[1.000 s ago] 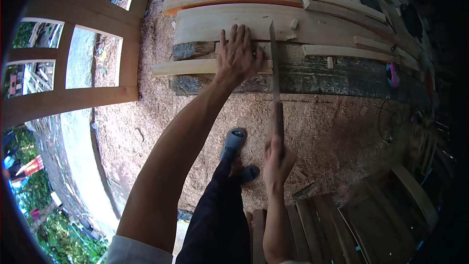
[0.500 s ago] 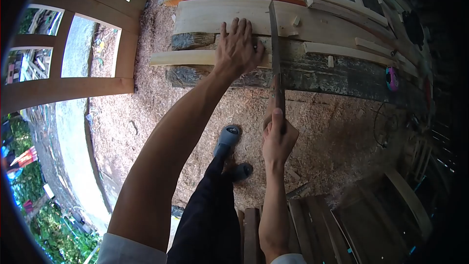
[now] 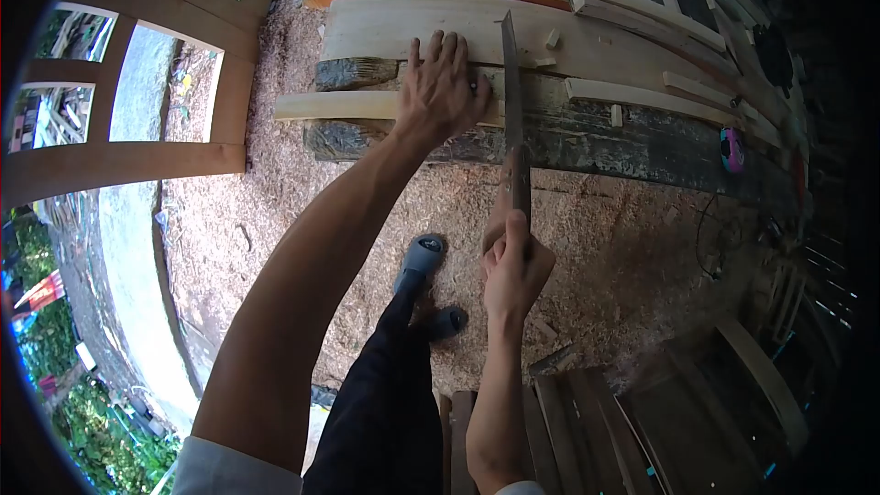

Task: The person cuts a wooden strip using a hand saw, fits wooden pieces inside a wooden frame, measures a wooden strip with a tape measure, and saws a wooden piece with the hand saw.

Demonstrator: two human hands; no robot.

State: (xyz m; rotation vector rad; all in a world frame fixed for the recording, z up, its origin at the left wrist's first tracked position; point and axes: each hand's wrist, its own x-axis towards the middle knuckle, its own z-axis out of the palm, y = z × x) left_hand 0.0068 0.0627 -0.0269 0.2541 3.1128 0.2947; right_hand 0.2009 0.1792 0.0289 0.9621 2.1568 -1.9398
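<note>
My right hand (image 3: 518, 268) is closed around the handle of a handsaw (image 3: 513, 96), its blade pointing away from me. The blade lies across the right end of a narrow pale wood strip (image 3: 339, 107), near my left hand. My left hand (image 3: 442, 87) rests palm down over the strip, with fingers spread forward onto a wide pale board (image 3: 385, 27). It covers part of the strip. Under the strip is a dark, weathered timber bench (image 3: 623, 144). Whether the teeth are in a cut is too small to tell.
Small wood offcuts (image 3: 552, 38) and another thin strip (image 3: 642, 99) lie right of the saw. A pink-and-black object (image 3: 731, 149) sits on the bench's right. A wooden frame (image 3: 236, 101) stands at left. Shavings cover the floor (image 3: 302, 211); planks (image 3: 550, 412) lie behind my right arm.
My right hand and the saw have moved slightly back toward me. My left hand stays in place on the strip. The whole view has shifted a little.
</note>
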